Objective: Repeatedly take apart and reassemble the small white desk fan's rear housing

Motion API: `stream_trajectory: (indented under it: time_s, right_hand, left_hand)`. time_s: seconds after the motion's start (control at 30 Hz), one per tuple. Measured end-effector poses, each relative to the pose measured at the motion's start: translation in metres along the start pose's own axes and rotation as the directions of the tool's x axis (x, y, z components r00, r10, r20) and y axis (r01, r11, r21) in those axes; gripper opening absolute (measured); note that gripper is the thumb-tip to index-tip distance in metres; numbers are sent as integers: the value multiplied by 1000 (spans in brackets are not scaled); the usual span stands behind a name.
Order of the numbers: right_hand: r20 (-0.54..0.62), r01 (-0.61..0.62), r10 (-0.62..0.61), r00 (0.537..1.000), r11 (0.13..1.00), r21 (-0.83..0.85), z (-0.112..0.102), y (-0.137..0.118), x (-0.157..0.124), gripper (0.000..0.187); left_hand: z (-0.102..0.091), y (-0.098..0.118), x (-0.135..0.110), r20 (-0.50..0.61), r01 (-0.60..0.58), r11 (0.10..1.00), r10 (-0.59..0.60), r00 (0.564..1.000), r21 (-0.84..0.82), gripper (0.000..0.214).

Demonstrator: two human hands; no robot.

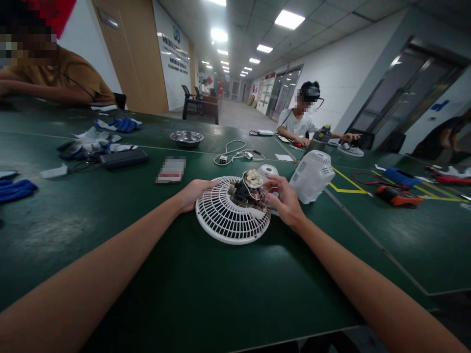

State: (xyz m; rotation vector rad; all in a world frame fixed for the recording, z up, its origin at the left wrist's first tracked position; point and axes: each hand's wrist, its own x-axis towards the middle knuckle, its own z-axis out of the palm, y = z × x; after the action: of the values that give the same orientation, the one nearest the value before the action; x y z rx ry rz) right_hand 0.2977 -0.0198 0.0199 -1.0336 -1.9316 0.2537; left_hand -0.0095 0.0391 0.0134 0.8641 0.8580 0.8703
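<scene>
A white round fan grille (228, 228) lies on the green table in front of me, its ribs spreading from the middle. On top of it sits an uncovered fan motor (247, 193) with dark parts, thin wires and a pale, lumpy piece above. My left hand (196, 193) grips the grille's left rim. My right hand (283, 198) is at the motor's right side, fingers curled and thumb close to the wires; what lies between the fingertips is too small to make out. Behind the motor is a white rounded cover (267, 170), partly hidden.
A whitish plastic housing (312, 176) stands right of my right hand. Beyond lie a white cable (239, 153), a metal bowl (186, 138) and a small box (171, 170). Gloves (88, 144) and a dark case (124, 158) are left; an orange multimeter (399, 196) is right. Co-workers sit across.
</scene>
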Motion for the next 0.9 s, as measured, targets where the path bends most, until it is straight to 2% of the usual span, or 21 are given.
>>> stream_trajectory:
  time_s: [0.1,0.17,0.27,0.33,0.4,0.47,0.53,0.6,0.67,0.9]
  right_hand:
    - [-167,-83,50,985,976,-201,-8,20,6,58]
    - [-194,-163,114,974,952,-258,-11,35,7,70]
    - [-185,-340,322,929,937,-76,-10,50,9,84]
    - [-205,-462,485,850,874,150,-8,53,11,83]
    - [-185,-542,660,728,719,435,-7,50,13,61]
    - [-35,-562,788,615,469,681,-8,42,15,38]
    - [144,-547,811,567,241,802,-10,31,15,37]
    - [223,-522,794,566,136,842,-11,22,14,41]
    - [243,-500,781,575,100,860,-11,15,13,43]
    - [269,-504,748,607,100,858,-7,10,12,46]
  left_hand:
    - [0,0,1,-21,2,1000,-2,1000,0,15]
    - [-1,0,2,-26,5,1000,-5,1000,5,15]
    - [-3,-1,3,-23,1,1000,-1,1000,11,13]
    - [-5,-1,4,-17,1,1000,-1,1000,17,13]
    - [-5,-1,5,-17,4,1000,-4,1000,25,14]
    - [-3,-1,4,-21,1,1000,0,1000,27,14]
    - [0,-1,2,-28,-6,1000,6,1000,22,15]
    - [3,0,-1,-36,-11,1000,12,999,17,16]
    - [6,1,-3,-36,-12,1000,12,999,12,16]
    - [7,2,-5,-43,-25,999,26,999,21,17]
